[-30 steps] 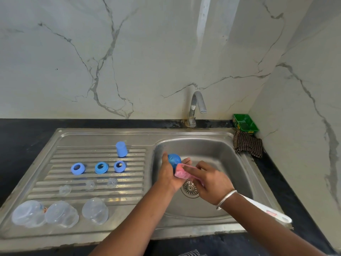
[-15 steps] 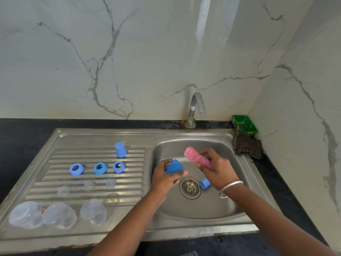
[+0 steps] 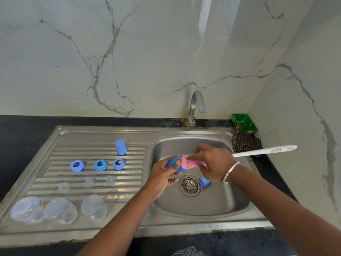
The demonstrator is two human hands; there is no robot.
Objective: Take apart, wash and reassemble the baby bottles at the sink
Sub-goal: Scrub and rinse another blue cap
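Over the sink basin, the left hand grips a blue cap as the right hand, previously holding it apart, now pushes the pink sponge brush inside, scrubbing underway.

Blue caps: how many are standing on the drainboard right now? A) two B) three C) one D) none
C: only one blue cap stands on the drainboard; another cap lies in the basin, and the left hand holds a third.
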